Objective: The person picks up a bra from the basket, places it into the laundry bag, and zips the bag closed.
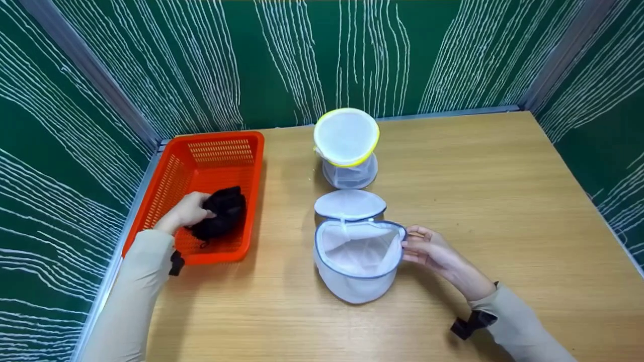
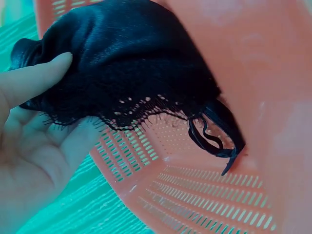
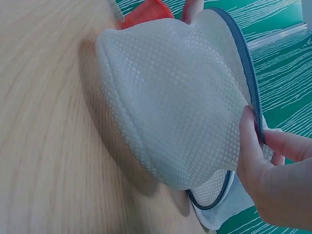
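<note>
While the left hand (image 1: pixel 190 210) pinches a black lace-trimmed bra (image 1: pixel 224 213) inside the basket (image 1: pixel 216 176), the right hand (image 1: pixel 433 252) pinches an open mesh laundry bag (image 1: pixel 358 287).

The table (image 1: pixel 478 176) meets a far wall (image 1: pixel 282 60), with a left wall (image 1: pixel 50 176) and a right wall (image 1: pixel 604 146) along its sides. At the far left stands the basket (image 1: pixel 221 173), just beside the left wall. In its near part lies the garment (image 1: pixel 226 213), with the left hand (image 1: pixel 191 208) on the garment's left side. Right of the basket, mid-table, two bags stand in line: the far bag (image 1: pixel 347 138) near the far wall, the near bag (image 1: pixel 357 289) before it. The near bag's lid (image 1: pixel 349 203) lies between them, on its far side. The right hand (image 1: pixel 427 247) is at the near bag's right rim.
</note>
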Motion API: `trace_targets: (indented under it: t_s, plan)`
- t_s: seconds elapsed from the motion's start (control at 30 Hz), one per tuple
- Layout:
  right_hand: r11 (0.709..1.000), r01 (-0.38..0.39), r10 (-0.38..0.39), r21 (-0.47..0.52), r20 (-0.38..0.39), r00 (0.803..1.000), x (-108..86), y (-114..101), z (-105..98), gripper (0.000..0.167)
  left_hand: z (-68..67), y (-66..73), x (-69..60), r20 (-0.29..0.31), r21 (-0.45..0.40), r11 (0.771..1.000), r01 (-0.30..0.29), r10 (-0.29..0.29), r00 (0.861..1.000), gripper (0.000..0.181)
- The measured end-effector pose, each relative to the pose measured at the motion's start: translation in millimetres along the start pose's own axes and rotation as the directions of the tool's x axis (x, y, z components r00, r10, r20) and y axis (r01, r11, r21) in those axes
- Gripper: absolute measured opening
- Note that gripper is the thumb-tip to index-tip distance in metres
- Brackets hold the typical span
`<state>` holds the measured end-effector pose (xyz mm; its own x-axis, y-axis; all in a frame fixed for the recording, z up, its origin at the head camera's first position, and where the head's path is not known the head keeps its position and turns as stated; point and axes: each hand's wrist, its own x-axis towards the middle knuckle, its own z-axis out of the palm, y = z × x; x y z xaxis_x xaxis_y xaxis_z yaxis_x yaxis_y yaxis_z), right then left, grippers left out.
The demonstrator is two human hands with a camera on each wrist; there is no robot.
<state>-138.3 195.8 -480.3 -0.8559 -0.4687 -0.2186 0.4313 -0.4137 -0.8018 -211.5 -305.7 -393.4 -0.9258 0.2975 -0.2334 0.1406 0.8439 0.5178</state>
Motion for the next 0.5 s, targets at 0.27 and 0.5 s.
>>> trace_targets:
  t_s: [0.27,0.5]
  plan:
    - [1.0,-0.003,0.003,0.02,0.003,1.0,0.6,0,0,0.03,-2.3,-3.2,-9.8,-0.112,-0.203,0.979,-0.001,-0.022,0.993,0.02]
    - [1.0,-0.013,0.013,0.023,0.001,1.0,0.2,-1,1,0.029,-3.6,1.6,-16.8,-0.182,-0.338,0.941,-0.03,-0.035,0.983,0.021]
